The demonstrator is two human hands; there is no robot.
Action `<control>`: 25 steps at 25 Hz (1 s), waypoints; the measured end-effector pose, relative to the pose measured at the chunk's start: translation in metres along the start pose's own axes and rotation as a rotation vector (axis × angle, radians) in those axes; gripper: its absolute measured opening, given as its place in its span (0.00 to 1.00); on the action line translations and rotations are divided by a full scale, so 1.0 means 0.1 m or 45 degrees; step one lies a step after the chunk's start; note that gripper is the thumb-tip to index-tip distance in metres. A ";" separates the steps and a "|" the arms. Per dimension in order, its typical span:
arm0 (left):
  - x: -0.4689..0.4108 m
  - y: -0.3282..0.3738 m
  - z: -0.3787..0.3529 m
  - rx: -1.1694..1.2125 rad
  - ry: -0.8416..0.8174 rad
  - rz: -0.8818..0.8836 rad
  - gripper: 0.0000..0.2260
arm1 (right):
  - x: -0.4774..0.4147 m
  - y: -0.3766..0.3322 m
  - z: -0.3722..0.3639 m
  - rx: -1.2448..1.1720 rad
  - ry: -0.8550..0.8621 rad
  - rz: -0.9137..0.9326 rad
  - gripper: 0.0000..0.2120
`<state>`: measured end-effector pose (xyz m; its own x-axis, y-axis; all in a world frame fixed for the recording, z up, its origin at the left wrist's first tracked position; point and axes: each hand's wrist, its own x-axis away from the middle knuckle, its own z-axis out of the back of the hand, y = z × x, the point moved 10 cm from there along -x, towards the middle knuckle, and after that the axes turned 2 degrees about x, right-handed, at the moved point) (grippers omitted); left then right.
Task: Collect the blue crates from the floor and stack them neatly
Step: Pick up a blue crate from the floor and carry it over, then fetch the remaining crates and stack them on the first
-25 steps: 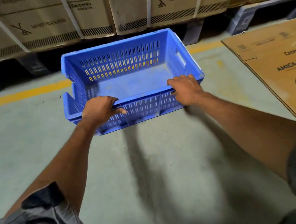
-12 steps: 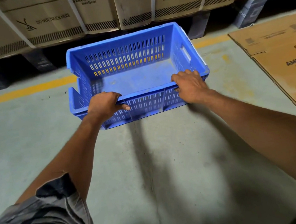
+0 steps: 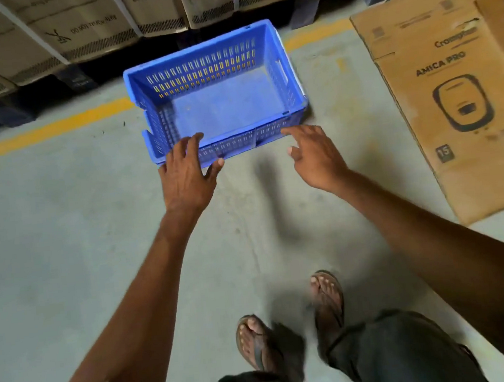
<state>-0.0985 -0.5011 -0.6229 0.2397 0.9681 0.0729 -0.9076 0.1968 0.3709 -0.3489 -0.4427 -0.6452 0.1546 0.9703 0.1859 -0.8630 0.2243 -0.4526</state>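
Crate (image 3: pixel 223 101) sits on the floor (image 3: pixel 64 239); my left grip (image 3: pixel 186 174) and right grip (image 3: pixel 315 157) hover released at its near rim.

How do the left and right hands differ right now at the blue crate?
The left hand lies over the near rim of the blue crate, fingers spread; the right hand hovers just short of that wall, apart from it. The left sits by the near-left corner, the right toward the near-right. Both are open, gripping nothing.

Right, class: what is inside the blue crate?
The blue crate looks empty: only its bare, scuffed base shows. The left hand covers a little of the near rim, and the near wall hides the strip of base just behind it.
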 end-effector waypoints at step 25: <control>6.25 4.31 3.23 -0.129 -0.294 -1.440 0.24 | 8.46 -0.92 3.40 -0.225 0.739 -0.900 0.19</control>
<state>-0.2288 0.1391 -0.1185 0.9799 0.1816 -0.0820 -0.1553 0.9537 0.2574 -0.3027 0.3267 -0.1498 0.8737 0.4857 0.0253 -0.3985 0.7447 -0.5354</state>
